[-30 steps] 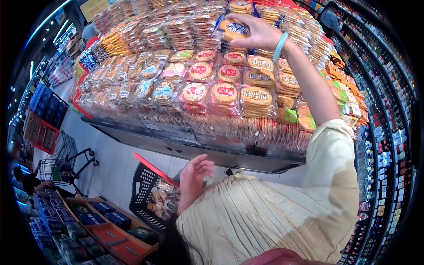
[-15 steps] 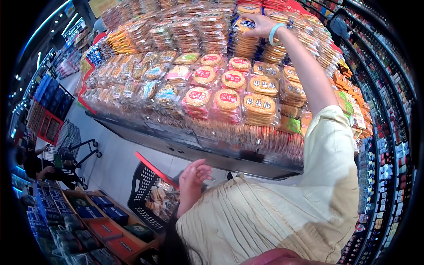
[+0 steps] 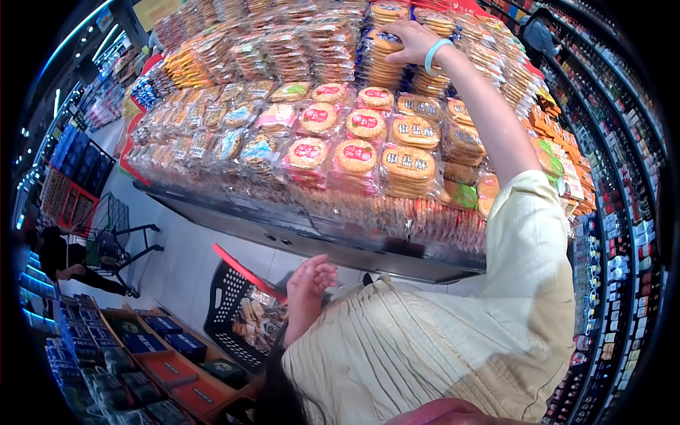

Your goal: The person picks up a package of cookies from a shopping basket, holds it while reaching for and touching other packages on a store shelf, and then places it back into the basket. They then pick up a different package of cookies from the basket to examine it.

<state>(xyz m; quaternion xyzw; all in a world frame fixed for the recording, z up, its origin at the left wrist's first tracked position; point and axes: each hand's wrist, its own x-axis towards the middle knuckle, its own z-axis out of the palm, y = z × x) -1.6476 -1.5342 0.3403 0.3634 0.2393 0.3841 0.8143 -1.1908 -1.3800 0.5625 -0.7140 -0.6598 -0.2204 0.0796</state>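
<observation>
High on the display, my right hand (image 3: pixel 414 41) is at the top of a tall stack of round biscuits in clear and blue wrapping (image 3: pixel 382 62). Its fingers and thumb straddle the edge of the top biscuit packet (image 3: pixel 384 41), seemingly gripping it; the fingertips are partly hidden. A pale blue band circles that wrist. Lower down, in front of my body, my left hand (image 3: pixel 310 280) has loosely curled fingers with nothing visible in them. Beside that forearm hangs a black shopping basket (image 3: pixel 221 301) with a red handle (image 3: pixel 244 270), holding several wrapped snacks (image 3: pixel 258 319).
Biscuit packets with red labels (image 3: pixel 355 156) and salt-and-pepper biscuits (image 3: pixel 409 168) cover the near display. A dark ledge (image 3: pixel 283 241) runs below. At left are a shopping cart (image 3: pixel 110 230) with a person beside it, and boxed goods (image 3: pixel 173 368). Shelves (image 3: pixel 623 234) line the right, where another person (image 3: pixel 540 35) stands.
My right hand has shifted slightly left within the view and remains at the same biscuit stack. The display has shifted slightly left too; my left hand has barely moved.
</observation>
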